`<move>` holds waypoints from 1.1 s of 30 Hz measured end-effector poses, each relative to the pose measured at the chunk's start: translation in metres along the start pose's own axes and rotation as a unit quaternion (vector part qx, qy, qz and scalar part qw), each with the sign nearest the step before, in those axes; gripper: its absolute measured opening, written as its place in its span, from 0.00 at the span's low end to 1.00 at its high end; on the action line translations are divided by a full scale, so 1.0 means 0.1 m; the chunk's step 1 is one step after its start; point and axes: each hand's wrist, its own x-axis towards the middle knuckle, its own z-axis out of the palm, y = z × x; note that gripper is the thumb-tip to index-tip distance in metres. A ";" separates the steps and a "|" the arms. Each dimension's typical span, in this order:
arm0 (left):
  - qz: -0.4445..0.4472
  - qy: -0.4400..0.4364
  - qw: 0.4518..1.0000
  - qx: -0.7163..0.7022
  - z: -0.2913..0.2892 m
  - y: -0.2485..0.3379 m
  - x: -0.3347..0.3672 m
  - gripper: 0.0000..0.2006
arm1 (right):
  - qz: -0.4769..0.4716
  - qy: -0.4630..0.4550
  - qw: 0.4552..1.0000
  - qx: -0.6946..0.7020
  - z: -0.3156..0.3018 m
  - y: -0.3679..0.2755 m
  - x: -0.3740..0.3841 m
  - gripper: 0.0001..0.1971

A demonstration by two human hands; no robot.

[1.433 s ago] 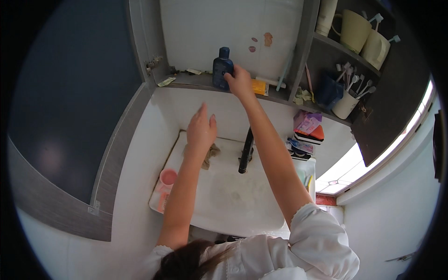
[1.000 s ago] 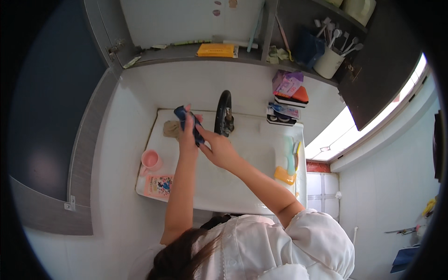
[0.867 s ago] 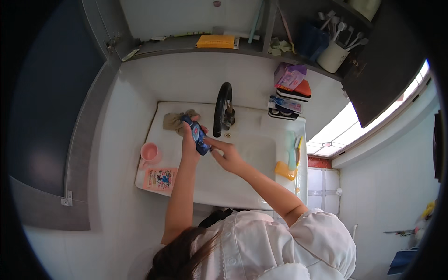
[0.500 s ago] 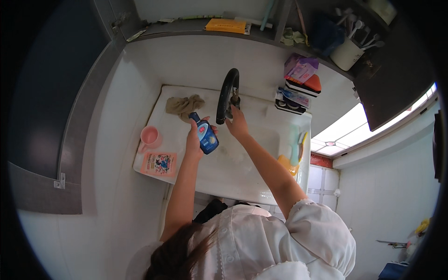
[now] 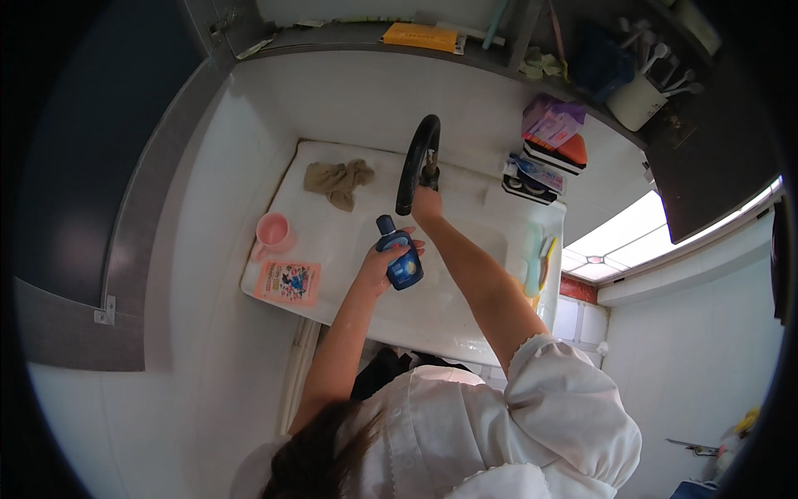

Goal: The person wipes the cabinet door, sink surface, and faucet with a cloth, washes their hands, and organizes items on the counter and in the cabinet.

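Over the white sink, my left hand is closed around a dark blue bottle, its cap tilted up toward the far left. My right hand is closed at the base of the black, curved faucet; the faucet partly hides its fingers. Beyond the bottle, to the left, a crumpled brown cloth lies on the sink's rim. A pink mug stands on the left rim, with a pink printed packet lying flat nearer me.
Stacked boxes and a purple pack stand at the back right corner. Brushes lie along the right rim. Overhead, a dark shelf holds a yellow box and a white cup of spoons; a cabinet door hangs at left.
My left hand has moved right and slightly nearer me, turning the bottle more upright in the view. My right hand has closed in at the faucet's base. The whole view has shifted a little.
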 end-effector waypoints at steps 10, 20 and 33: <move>0.005 -0.015 1.000 0.022 0.01 0.07 -0.04 0.23 | -0.043 0.008 0.999 0.013 0.10 -0.01 -0.09 0.04; 0.031 0.006 0.993 0.110 -0.04 0.02 -0.02 0.18 | -0.059 0.088 0.970 0.218 0.00 -0.02 -0.25 0.12; 0.182 0.153 0.864 0.444 -0.20 -0.21 0.00 0.11 | -0.113 -0.102 0.883 0.443 -0.65 -0.48 -0.97 0.10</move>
